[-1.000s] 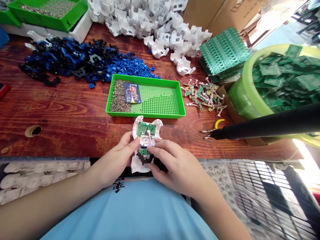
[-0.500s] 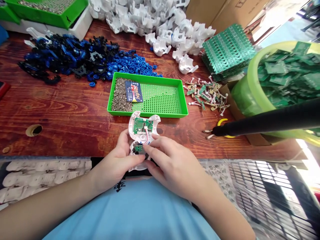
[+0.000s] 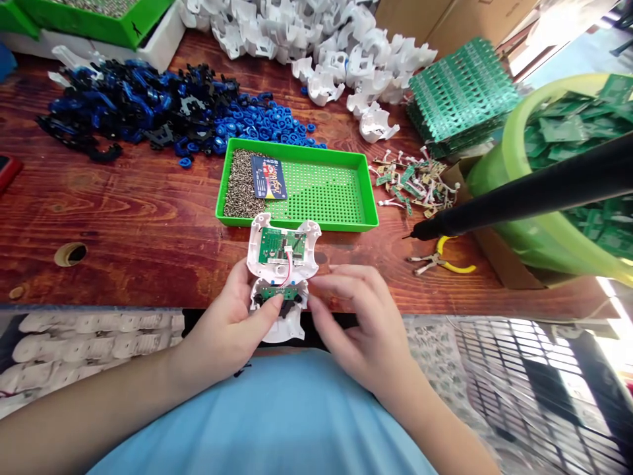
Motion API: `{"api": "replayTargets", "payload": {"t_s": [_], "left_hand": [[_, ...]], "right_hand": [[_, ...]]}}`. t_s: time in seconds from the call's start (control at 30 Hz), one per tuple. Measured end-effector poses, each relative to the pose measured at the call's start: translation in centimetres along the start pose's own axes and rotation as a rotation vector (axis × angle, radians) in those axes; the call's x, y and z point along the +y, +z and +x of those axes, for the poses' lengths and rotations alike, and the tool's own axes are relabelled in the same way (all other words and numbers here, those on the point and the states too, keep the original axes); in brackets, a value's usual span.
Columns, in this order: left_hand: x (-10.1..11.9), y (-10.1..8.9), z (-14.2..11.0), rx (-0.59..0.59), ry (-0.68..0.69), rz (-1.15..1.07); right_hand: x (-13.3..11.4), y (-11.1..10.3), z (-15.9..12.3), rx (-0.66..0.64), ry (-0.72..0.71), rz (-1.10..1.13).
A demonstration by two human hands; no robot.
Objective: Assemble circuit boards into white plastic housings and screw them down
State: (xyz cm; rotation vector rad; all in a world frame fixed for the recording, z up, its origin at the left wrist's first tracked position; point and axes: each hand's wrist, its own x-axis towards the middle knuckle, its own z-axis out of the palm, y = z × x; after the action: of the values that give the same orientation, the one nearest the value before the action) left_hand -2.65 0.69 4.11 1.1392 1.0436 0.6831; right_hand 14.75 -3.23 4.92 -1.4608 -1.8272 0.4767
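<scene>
My left hand is closed on an opened white plastic housing, with its thumb pressed on the lower half. In the upper half sits a green circuit board. A smaller green board lies in the lower half, with black parts around it. Red and white wires run between the two boards. My right hand is at the housing's right edge, thumb and fingers apart, with nothing held in them. Whether its fingertips touch the edge I cannot tell.
Beyond the housing stands a green tray of small screws with a card. Blue and black parts, white shells and stacked green boards lie behind. A black rod juts in above yellow-handled pliers.
My right hand has drawn back to the right from the lower half, uncovering the small board and black parts. My left thumb has moved up onto that board. The view has shifted slightly.
</scene>
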Motion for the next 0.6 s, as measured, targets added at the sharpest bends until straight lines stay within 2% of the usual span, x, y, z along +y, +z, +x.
{"api": "replayTargets", "payload": {"t_s": [0.03, 0.1, 0.17, 0.23, 0.33, 0.43, 0.6], "left_hand": [[-0.1, 0.0, 0.0, 0.007, -0.003, 0.001], [-0.3, -0.1, -0.2, 0.014, 0.010, 0.019], [-0.5, -0.1, -0.3, 0.018, 0.052, 0.057], [-0.5, -0.2, -0.4, 0.017, 0.095, 0.112], [-0.6, -0.4, -0.8, 0.004, 0.126, 0.221], [-0.5, -0.7, -1.0, -0.062, 0.159, 0.305], [-0.5, -0.9, -1.0, -0.141, 0.168, 0.268]], "right_hand": [[0.0, 0.2, -0.2, 0.026, 0.132, 0.099], [0.1, 0.6, -0.5, -0.044, 0.373, 0.381], [0.0, 1.2, -0.5, -0.145, 0.491, 0.653], [-0.1, 1.8, -0.4, -0.159, 0.520, 0.776], [-0.5, 2.2, -0.2, -0.098, 0.540, 0.746], [-0.8, 2.2, -0.1, -0.087, 0.564, 0.701], [-0.9, 2.3, 0.1, -0.082, 0.572, 0.766]]}}
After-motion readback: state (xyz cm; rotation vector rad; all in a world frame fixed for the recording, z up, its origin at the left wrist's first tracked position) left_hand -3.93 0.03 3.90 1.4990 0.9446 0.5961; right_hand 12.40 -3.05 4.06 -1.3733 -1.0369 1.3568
